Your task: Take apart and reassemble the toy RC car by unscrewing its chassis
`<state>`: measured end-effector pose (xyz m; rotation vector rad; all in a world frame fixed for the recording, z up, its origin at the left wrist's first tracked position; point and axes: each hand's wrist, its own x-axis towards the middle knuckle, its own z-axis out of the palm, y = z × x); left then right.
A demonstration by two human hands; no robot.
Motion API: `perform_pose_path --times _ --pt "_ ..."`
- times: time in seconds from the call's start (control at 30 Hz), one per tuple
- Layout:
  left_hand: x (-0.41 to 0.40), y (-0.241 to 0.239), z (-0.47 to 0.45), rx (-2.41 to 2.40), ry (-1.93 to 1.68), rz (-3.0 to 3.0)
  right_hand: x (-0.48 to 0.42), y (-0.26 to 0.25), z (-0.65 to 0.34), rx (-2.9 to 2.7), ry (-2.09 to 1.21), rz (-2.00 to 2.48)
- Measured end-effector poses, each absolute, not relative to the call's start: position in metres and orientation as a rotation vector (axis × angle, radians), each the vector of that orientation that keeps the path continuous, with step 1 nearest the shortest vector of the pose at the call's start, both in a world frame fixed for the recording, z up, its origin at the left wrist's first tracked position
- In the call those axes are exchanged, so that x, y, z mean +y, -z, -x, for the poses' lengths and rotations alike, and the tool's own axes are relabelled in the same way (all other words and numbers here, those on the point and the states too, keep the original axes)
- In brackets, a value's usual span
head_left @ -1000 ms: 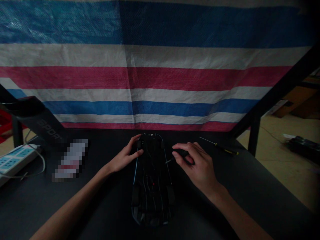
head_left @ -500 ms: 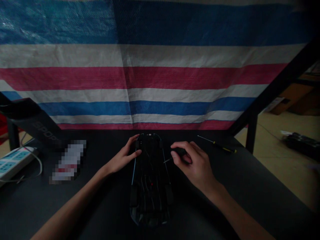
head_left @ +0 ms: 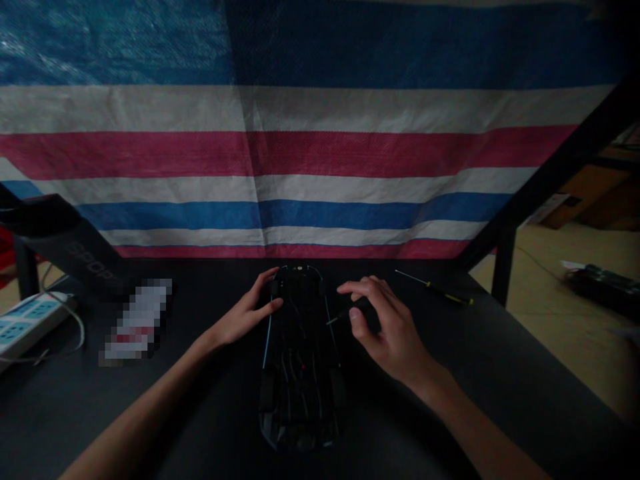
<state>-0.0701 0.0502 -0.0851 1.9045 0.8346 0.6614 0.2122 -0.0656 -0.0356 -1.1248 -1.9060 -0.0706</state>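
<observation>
A dark toy car [head_left: 300,347] lies upside down on the black table, its underside and wheels facing up. My left hand [head_left: 250,311] grips the car's far left edge, thumb on the underside and fingers along the side. My right hand [head_left: 387,327] is closed around the dark handle of a small screwdriver [head_left: 336,319]. Its thin shaft points left, with the tip at the car's right edge; whether it touches is too dark to tell. The index finger is stretched out over the handle.
A second screwdriver [head_left: 445,293], black and yellow, lies at the back right. To the left are a blurred packet [head_left: 137,323], a power strip [head_left: 33,320] with a cable, and a dark object marked SPORT [head_left: 85,257]. A striped tarp [head_left: 320,153] hangs behind the table.
My right hand's index finger has straightened, and its thumb has shifted back along the screwdriver handle. My left hand and the car have stayed in place.
</observation>
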Motion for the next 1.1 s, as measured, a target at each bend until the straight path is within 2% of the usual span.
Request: perform_pose_path --times 1.1 --pt "0.0502 0.0841 0.0699 0.835 -0.651 -1.921 -0.0627 0.0414 -0.2132 -1.883 0.102 1.115"
